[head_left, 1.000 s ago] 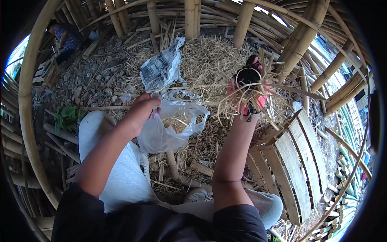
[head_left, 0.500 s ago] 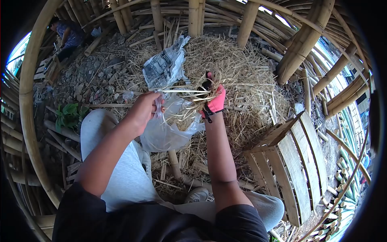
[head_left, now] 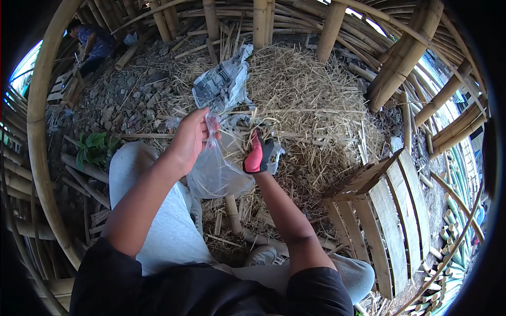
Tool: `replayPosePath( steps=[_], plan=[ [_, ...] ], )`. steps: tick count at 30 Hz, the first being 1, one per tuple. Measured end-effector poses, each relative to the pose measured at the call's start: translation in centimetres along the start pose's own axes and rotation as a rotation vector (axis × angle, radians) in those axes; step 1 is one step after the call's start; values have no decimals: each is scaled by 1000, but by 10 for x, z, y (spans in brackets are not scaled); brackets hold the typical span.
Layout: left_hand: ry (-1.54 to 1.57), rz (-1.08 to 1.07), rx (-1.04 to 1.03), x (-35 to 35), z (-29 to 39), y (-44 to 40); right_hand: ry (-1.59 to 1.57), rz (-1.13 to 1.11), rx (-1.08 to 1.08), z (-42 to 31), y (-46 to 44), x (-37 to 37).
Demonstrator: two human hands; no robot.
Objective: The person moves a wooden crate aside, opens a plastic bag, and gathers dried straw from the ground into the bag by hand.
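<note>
My left hand (head_left: 188,138) is bare and pinches the rim of a clear plastic bag (head_left: 213,174), which hangs down in front of my knee. My right hand (head_left: 257,154), in a pink and black glove, is closed round some straw (head_left: 254,131) at the bag's right side. Part of the straw is hidden by the glove, and I cannot tell how much of it is inside the bag. Beyond both hands, a crumpled sheet of newspaper (head_left: 221,81) lies beside a wide heap of loose straw (head_left: 311,89).
A slatted wooden crate (head_left: 387,210) stands at my right knee. Bamboo posts (head_left: 406,52) ring the spot, with cut bamboo lengths (head_left: 448,247) at far right. Stones (head_left: 126,100) and a leafy plant (head_left: 95,146) lie left. Another person (head_left: 92,42) sits at far left.
My right hand has moved down and left with the straw, from above the heap to the bag. My left hand keeps its hold, slightly higher, and the view has shifted a little.
</note>
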State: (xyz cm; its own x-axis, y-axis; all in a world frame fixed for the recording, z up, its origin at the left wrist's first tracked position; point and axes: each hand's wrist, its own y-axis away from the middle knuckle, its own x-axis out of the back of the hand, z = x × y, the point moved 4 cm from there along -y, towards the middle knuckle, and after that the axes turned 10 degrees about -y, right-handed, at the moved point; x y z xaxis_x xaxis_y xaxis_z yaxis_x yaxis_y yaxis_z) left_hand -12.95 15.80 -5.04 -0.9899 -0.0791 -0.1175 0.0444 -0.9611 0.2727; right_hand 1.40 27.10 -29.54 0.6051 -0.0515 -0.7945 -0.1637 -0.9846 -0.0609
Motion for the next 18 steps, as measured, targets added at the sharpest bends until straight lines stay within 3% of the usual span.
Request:
replayPosePath(
  steps=[2,4,5,6,8,10,13,14,17,18],
  plan=[
    [-2,24,-29,4,4,-2,329,-219,-29,-21,24,-19],
    [-30,26,-30,7,7,-2,441,-444,72,-42,48,-45],
    [-43,26,-30,8,9,-1,961,-728,503,-45,56,-52],
    [-57,39,-25,7,11,2,886,-776,261,-27,56,-44],
    [-84,62,-14,4,14,7,805,-861,48,-9,63,-41],
    [-122,35,36,9,12,8,810,-953,102,-14,73,-48],
    [-57,-1,30,5,15,13,1141,-1104,535,-32,75,-60],
    [-15,-11,15,2,18,15,1205,-1148,468,-32,69,-52],
    [-25,-38,60,5,21,18,1218,-1180,571,-30,62,-42],
    [-36,-55,63,4,21,18,1300,-1077,379,-25,55,-37]
  ],
)
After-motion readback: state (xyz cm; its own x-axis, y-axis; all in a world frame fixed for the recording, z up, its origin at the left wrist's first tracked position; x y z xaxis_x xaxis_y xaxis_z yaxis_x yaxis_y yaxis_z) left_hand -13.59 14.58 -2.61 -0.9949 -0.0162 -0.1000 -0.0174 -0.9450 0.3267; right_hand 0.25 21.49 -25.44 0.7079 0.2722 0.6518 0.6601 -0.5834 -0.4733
